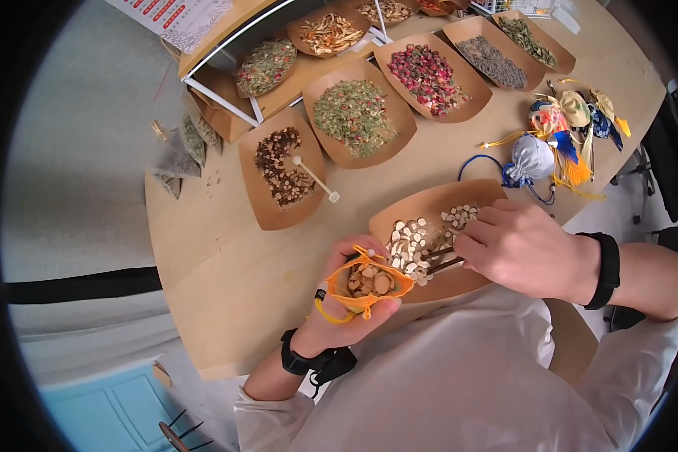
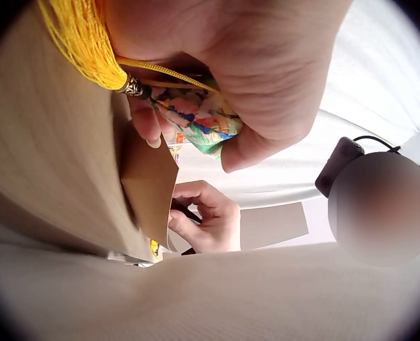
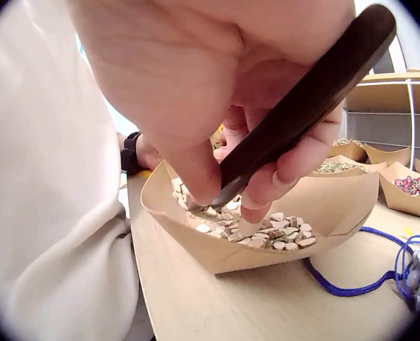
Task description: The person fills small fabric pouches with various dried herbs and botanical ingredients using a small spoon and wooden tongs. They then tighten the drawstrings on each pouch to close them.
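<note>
Right over the pale-slice tray (image 1: 463, 282), the right hand (image 1: 516, 252) pinches dark tongs (image 3: 295, 106) between thumb and fingers, tips down among the pale slices (image 1: 408, 245). Can't tell if the tips have caught one, tbh. The floral pouch (image 1: 369, 283) is at the tray's left end, mouth up and spread, brown slices inside, with the left hand (image 1: 346, 301) curled round it.

I'd say go for loose slices near the top, pinch lightly so they don't skid, and keep the pouch upright with its mouth wide. Don't squeeze it shut, imo.

Main obstacle is the tray's raised wall, so lift clear of it. The blue cord (image 3: 338, 290) on the worktop (image 1: 203, 301) lies just beside the tray's far right side and could snag. Beyond the tray are the rosebuds (image 1: 422, 79) and green herb mix (image 1: 350, 120); neither looks in the way.
</note>
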`<state>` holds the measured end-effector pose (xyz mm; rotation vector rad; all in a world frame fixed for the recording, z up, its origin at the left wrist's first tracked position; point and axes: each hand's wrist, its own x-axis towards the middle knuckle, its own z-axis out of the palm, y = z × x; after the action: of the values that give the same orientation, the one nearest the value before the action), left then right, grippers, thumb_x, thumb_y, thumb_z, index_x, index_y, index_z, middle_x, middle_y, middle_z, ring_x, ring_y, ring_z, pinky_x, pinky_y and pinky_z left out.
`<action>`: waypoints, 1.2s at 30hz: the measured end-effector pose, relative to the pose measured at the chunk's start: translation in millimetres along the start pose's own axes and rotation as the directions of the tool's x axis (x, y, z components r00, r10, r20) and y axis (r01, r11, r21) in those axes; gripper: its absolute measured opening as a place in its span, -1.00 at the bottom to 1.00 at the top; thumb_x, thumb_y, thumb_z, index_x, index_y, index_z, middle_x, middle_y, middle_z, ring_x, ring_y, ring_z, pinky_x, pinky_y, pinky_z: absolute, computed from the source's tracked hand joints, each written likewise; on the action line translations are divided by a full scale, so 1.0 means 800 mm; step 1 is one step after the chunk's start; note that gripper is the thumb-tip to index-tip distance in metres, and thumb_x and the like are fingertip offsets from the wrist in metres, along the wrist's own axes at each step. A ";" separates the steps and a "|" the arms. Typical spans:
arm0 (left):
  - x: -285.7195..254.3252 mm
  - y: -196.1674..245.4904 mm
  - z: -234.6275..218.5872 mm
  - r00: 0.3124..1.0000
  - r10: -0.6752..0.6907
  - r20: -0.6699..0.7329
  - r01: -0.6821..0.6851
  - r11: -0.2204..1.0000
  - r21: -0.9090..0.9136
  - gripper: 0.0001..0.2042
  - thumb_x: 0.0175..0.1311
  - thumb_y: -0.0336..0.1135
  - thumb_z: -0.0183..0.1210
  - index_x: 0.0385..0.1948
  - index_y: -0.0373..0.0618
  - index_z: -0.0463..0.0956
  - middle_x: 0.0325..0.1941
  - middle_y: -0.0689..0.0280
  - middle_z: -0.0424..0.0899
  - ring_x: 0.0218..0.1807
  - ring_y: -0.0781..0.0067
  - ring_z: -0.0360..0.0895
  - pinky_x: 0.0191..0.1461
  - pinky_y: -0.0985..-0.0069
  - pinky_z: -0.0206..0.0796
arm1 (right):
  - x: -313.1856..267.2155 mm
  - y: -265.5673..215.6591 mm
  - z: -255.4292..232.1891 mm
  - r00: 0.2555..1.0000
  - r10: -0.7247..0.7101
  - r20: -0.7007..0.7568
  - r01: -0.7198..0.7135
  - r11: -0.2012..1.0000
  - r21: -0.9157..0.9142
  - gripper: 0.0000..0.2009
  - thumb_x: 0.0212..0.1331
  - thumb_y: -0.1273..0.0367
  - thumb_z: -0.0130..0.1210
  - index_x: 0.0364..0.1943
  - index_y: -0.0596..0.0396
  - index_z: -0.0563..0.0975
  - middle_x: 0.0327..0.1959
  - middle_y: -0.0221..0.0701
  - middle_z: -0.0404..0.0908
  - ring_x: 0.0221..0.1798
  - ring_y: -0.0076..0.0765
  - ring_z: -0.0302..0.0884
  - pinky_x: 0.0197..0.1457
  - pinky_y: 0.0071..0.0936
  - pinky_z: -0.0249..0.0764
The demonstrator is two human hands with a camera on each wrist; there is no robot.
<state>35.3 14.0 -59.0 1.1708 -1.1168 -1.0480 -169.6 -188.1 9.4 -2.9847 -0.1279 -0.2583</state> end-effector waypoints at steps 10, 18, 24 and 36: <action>0.001 0.003 0.000 1.000 0.000 0.003 0.000 0.999 0.033 -0.38 0.13 -0.48 0.40 0.18 -0.09 0.19 0.18 0.19 0.36 0.20 0.41 0.37 0.28 0.43 0.28 | 0.011 -0.006 0.012 0.999 -0.022 -0.028 0.020 0.997 -0.073 -0.88 -0.10 0.40 0.17 -0.48 0.13 0.50 -0.52 -0.39 0.59 -0.38 -0.32 0.62 -0.25 -0.41 0.52; 0.001 0.001 0.000 1.000 0.002 0.002 -0.002 1.000 0.028 -0.37 0.13 -0.48 0.40 0.18 -0.09 0.19 0.17 0.20 0.36 0.21 0.42 0.36 0.29 0.44 0.27 | 0.012 0.000 0.014 1.000 -0.010 -0.027 0.007 0.994 -0.110 -0.87 -0.10 0.40 0.17 -0.46 0.13 0.52 -0.52 -0.40 0.59 -0.36 -0.32 0.65 -0.25 -0.42 0.54; 0.001 -0.001 -0.001 1.000 0.003 0.005 -0.003 1.000 0.025 -0.37 0.13 -0.48 0.40 0.18 -0.09 0.19 0.17 0.20 0.36 0.20 0.42 0.35 0.29 0.44 0.26 | 0.015 0.000 0.014 1.000 -0.001 -0.017 -0.001 0.996 -0.088 -0.86 -0.10 0.40 0.17 -0.45 0.16 0.53 -0.52 -0.39 0.58 -0.36 -0.31 0.64 -0.25 -0.41 0.55; 0.001 0.000 0.000 1.000 -0.004 0.002 0.004 1.000 0.025 -0.38 0.13 -0.49 0.39 0.18 -0.10 0.19 0.17 0.20 0.35 0.19 0.44 0.35 0.27 0.45 0.28 | 0.016 0.000 0.016 0.998 -0.042 -0.037 0.037 0.992 -0.122 -0.86 -0.10 0.40 0.17 -0.45 0.15 0.51 -0.51 -0.37 0.59 -0.35 -0.30 0.63 -0.25 -0.40 0.56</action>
<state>35.6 13.3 -58.7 1.1920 -1.1327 -1.0410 -154.7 -185.1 -0.9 -3.0974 -0.1726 -0.3408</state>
